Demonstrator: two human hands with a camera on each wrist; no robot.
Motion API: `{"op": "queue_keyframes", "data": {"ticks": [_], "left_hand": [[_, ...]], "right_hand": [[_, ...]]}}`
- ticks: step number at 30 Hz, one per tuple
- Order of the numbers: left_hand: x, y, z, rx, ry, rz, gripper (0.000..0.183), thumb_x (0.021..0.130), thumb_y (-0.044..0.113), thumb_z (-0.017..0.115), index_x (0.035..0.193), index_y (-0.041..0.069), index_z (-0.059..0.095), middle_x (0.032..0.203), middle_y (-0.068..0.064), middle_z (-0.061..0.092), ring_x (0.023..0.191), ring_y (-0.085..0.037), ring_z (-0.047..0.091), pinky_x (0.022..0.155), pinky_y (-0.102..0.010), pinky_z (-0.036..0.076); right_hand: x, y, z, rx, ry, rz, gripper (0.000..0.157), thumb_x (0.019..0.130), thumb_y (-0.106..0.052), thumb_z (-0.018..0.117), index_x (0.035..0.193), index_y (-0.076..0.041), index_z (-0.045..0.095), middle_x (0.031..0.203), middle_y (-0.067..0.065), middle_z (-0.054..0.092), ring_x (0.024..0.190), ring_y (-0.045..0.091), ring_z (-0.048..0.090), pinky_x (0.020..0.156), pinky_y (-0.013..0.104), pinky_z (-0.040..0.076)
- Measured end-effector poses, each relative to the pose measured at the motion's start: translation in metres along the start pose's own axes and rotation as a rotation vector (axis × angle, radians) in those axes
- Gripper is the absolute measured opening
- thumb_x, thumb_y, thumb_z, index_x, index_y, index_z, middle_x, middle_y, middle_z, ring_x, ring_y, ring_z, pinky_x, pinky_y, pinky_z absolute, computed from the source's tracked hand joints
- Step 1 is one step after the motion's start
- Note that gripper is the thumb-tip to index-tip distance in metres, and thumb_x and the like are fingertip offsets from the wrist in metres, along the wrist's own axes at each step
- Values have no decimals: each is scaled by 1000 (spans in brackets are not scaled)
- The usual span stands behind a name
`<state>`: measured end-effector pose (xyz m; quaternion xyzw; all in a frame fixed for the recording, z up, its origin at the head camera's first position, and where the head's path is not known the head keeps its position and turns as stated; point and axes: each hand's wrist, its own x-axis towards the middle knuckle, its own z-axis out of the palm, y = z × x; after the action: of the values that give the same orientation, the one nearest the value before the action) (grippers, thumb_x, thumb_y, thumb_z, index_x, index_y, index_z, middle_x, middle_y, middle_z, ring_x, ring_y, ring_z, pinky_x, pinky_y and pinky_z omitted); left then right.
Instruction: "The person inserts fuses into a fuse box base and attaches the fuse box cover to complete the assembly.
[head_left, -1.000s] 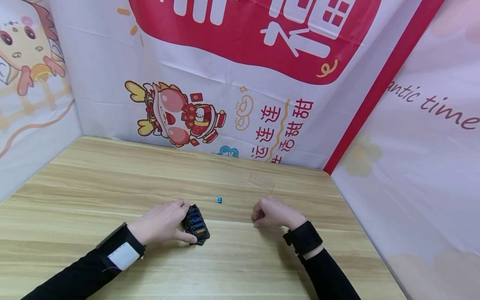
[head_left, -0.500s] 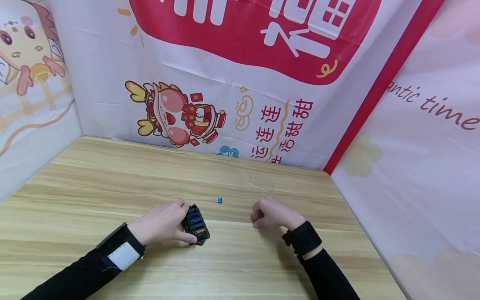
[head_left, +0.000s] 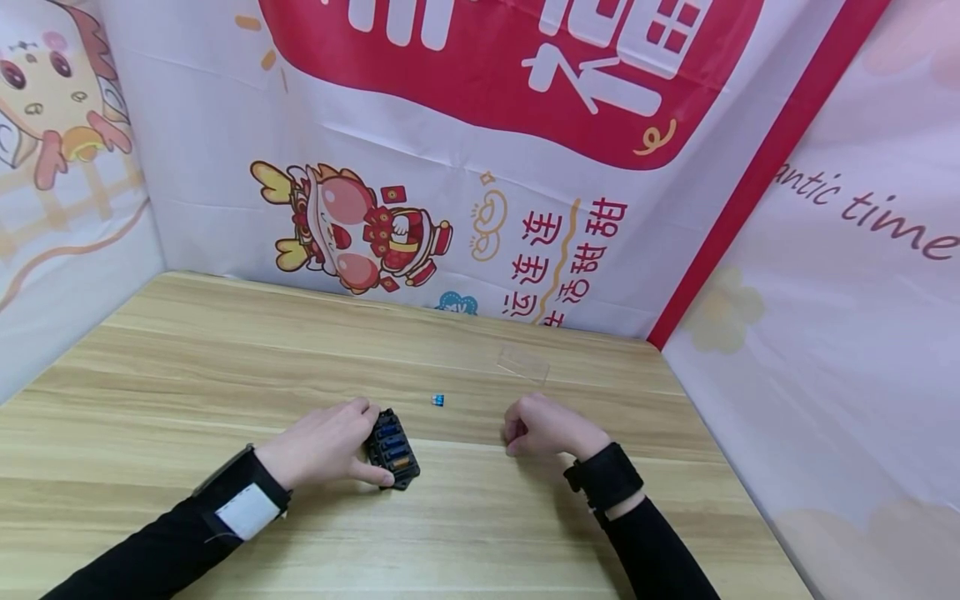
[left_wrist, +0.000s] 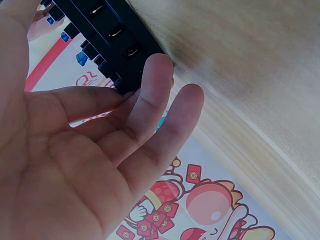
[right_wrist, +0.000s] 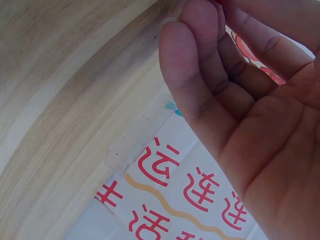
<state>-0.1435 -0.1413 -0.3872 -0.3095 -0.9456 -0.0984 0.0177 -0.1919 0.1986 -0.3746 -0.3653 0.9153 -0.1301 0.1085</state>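
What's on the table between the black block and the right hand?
The head view shows bare tabletop straight between the black block and the right hand; a small blue piece lies just beyond that line.

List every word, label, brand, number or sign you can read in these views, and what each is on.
"antic time", cut off at its start: right-hand cloth.
"运连连", red, sideways: back cloth.
"生活甜甜", red, beside it, the first character partly cut off by the table in the head view.
Large white characters on red, same cloth: cropped, not fully readable.
Blue badge: partly hidden, unreadable.
Black block, small blue piece: any markings too small to read.
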Motion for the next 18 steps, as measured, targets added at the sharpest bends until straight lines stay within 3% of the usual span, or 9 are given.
{"op": "queue_keyframes", "data": {"ticks": [18], "left_hand": [[0, 0, 1, -4, -8, -9, 102, 68, 76, 61, 126, -8, 52, 117, -21, 55, 100, -30, 59, 78, -45, 48]], "right_hand": [[0, -3, -2, -6, -17, 11, 15, 77, -14, 78, 72, -15, 64, 68, -8, 58, 60, 4, 51, 56, 21, 42]]}}
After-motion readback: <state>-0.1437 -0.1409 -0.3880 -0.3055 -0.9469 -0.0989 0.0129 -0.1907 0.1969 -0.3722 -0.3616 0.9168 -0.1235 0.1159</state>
